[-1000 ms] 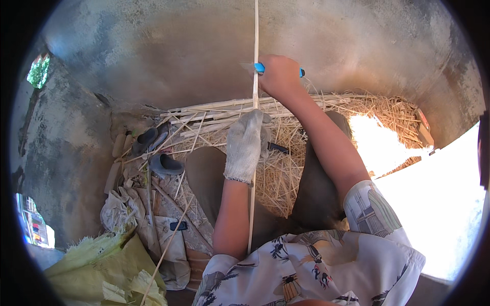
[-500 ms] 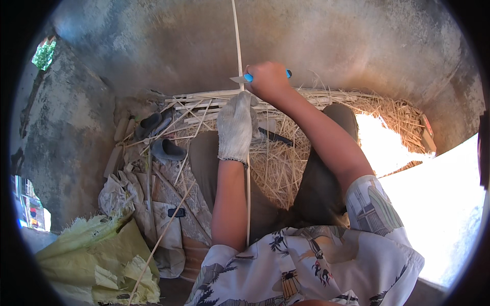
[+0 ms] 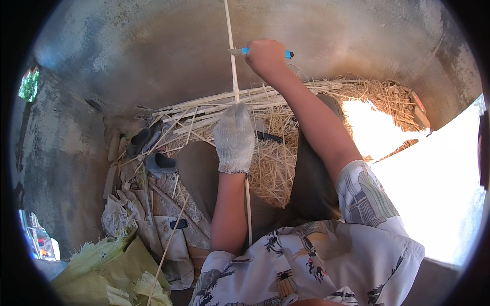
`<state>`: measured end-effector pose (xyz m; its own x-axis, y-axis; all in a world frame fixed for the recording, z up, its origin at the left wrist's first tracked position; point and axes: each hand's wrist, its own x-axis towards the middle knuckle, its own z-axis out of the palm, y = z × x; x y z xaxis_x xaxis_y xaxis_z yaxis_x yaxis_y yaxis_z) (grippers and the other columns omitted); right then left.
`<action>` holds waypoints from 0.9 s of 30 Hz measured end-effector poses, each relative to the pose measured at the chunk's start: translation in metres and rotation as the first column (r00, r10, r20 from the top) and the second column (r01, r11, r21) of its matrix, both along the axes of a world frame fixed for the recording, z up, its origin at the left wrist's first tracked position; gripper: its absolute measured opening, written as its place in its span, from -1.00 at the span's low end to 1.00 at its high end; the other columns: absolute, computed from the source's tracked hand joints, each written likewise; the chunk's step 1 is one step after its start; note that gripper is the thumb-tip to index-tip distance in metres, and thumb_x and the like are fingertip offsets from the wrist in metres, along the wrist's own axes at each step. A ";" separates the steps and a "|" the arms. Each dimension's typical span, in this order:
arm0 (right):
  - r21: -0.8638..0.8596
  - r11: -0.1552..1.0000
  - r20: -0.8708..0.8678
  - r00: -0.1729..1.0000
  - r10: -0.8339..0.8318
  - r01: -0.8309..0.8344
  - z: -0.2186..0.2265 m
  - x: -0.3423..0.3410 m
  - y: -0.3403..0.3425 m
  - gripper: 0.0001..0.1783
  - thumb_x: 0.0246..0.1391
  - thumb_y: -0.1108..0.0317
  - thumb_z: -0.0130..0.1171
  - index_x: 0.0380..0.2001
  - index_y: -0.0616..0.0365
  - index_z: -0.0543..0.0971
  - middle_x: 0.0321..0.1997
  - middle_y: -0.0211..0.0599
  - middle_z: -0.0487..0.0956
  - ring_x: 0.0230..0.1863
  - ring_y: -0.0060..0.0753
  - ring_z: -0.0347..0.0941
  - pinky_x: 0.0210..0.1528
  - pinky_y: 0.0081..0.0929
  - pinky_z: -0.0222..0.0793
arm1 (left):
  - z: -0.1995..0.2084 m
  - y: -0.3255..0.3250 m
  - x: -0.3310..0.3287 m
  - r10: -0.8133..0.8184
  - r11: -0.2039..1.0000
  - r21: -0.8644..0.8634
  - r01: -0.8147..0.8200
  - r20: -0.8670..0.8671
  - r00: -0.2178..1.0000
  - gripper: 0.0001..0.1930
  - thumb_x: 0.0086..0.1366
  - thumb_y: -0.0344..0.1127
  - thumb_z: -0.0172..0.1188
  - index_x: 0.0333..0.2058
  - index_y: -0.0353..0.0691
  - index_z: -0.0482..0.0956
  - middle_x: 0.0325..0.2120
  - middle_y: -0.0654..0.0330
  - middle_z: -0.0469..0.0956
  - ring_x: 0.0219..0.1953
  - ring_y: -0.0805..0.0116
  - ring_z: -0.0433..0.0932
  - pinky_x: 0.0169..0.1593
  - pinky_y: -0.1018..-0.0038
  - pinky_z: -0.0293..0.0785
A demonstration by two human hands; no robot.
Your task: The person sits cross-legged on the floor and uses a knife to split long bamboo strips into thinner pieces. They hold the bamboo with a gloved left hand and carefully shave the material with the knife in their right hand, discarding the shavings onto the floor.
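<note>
My left hand (image 3: 234, 137), in a pale knitted glove, is closed round a long thin pale strip (image 3: 230, 35), which looks like bamboo or wood. The strip runs from the top of the view down past my wrist to my shirt. My bare right hand (image 3: 266, 58) is wrapped round a knife with a blue and black handle (image 3: 289, 53). Its blade (image 3: 236, 51) lies across the strip, farther out than my gloved hand. Beneath my hands, shavings (image 3: 270, 173) and several pale strips cover the ground between and beyond my legs.
A curved grey wall (image 3: 168, 51) rises ahead. Dark slippers (image 3: 160, 163) lie left of my knee, with a small black object (image 3: 178, 224) nearer me. A yellow-green woven sack (image 3: 109, 270) sits at lower left. A dark-handled tool (image 3: 269, 137) lies on the shavings. Bright sunlight falls at right.
My right hand and the knife have moved farther out along the strip, away from my gloved left hand. The left hand still grips the strip, and the view has shifted slightly.
</note>
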<state>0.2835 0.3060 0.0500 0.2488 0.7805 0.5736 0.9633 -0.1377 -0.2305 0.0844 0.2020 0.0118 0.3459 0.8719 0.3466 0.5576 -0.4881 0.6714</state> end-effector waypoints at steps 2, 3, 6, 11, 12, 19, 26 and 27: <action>-0.010 1.000 -0.007 1.000 0.018 -0.018 0.001 0.000 0.003 -0.84 -0.07 0.28 0.17 -0.54 0.05 0.70 -0.50 -0.12 0.65 -0.43 0.00 0.61 -0.39 -0.10 0.47 | -0.006 -0.002 0.000 -0.003 0.999 -0.042 0.004 0.040 0.999 -0.72 0.44 -0.28 -0.04 -0.15 -0.36 0.57 -0.28 -0.15 0.59 -0.25 -0.11 0.62 -0.17 0.07 0.52; -0.009 1.000 -0.009 1.000 0.027 -0.027 0.002 0.003 0.005 -0.84 -0.07 0.29 0.17 -0.54 0.04 0.70 -0.50 -0.12 0.65 -0.43 0.00 0.60 -0.40 -0.11 0.46 | -0.001 -0.004 0.002 0.005 0.996 -0.095 0.003 0.080 0.997 -0.73 0.43 -0.30 -0.03 -0.14 -0.36 0.57 -0.28 -0.14 0.59 -0.26 -0.09 0.63 -0.17 0.09 0.54; 0.064 0.998 0.056 0.998 0.024 -0.028 0.003 0.014 0.008 -0.84 -0.07 0.31 0.15 -0.55 0.04 0.69 -0.50 -0.10 0.65 -0.44 0.01 0.61 -0.41 -0.11 0.46 | 0.023 -0.018 0.003 0.033 0.961 -0.276 -0.026 0.022 0.999 -0.74 0.42 -0.31 -0.01 -0.13 -0.36 0.57 -0.28 -0.15 0.59 -0.28 -0.08 0.63 -0.18 0.10 0.57; 0.023 0.999 0.168 0.985 -0.043 0.040 0.015 0.045 0.005 -0.83 -0.03 0.35 0.12 -0.56 0.05 0.69 -0.49 -0.10 0.66 -0.44 -0.01 0.64 -0.44 -0.11 0.47 | -0.003 -0.037 -0.003 -0.025 0.997 0.072 0.037 -0.164 0.986 -0.72 0.44 -0.26 -0.01 -0.13 -0.36 0.57 -0.30 -0.14 0.58 -0.32 -0.11 0.62 -0.22 0.08 0.54; 0.016 0.999 0.203 0.979 -0.036 0.033 0.012 0.051 0.005 -0.83 -0.03 0.35 0.12 -0.56 0.06 0.69 -0.49 -0.10 0.66 -0.44 -0.02 0.64 -0.45 -0.11 0.47 | -0.007 -0.040 -0.001 -0.024 0.998 0.062 0.032 -0.134 0.991 -0.70 0.44 -0.22 -0.01 -0.15 -0.36 0.58 -0.33 -0.14 0.58 -0.32 -0.11 0.61 -0.24 0.10 0.52; -0.003 0.994 0.234 0.967 -0.105 0.109 0.001 0.108 0.020 -0.82 -0.01 0.35 0.13 -0.56 0.09 0.69 -0.49 -0.09 0.67 -0.45 -0.03 0.65 -0.45 -0.16 0.50 | -0.009 -0.064 -0.002 -0.091 0.995 -0.061 0.080 -0.198 0.976 -0.68 0.48 -0.20 -0.03 -0.15 -0.37 0.57 -0.36 -0.16 0.57 -0.32 -0.18 0.59 -0.25 0.08 0.49; -0.084 0.971 0.203 0.958 -0.204 0.224 -0.014 0.148 0.026 -0.87 0.03 0.36 0.20 -0.44 0.05 0.73 -0.40 -0.18 0.70 -0.33 -0.12 0.68 -0.35 -0.21 0.54 | -0.018 -0.067 0.012 -0.141 0.949 -0.290 0.127 -0.029 0.990 -0.74 0.47 -0.23 0.01 -0.20 -0.31 0.57 -0.44 -0.20 0.53 -0.33 -0.17 0.59 -0.30 0.07 0.47; -0.097 0.964 0.190 0.955 -0.227 0.249 -0.010 0.156 0.027 -0.86 0.05 0.37 0.20 -0.41 0.05 0.73 -0.37 -0.18 0.71 -0.31 -0.11 0.68 -0.33 -0.21 0.56 | -0.023 -0.068 0.014 -0.152 0.945 -0.295 0.138 -0.027 0.988 -0.74 0.47 -0.22 0.01 -0.21 -0.30 0.57 -0.45 -0.18 0.53 -0.34 -0.17 0.59 -0.32 0.08 0.47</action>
<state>0.4395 0.3329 0.0396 0.3395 0.7755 0.5322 0.9229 -0.3840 -0.0291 0.0982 0.1341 -0.0110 0.4864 0.8714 0.0645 0.5306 -0.3532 0.7705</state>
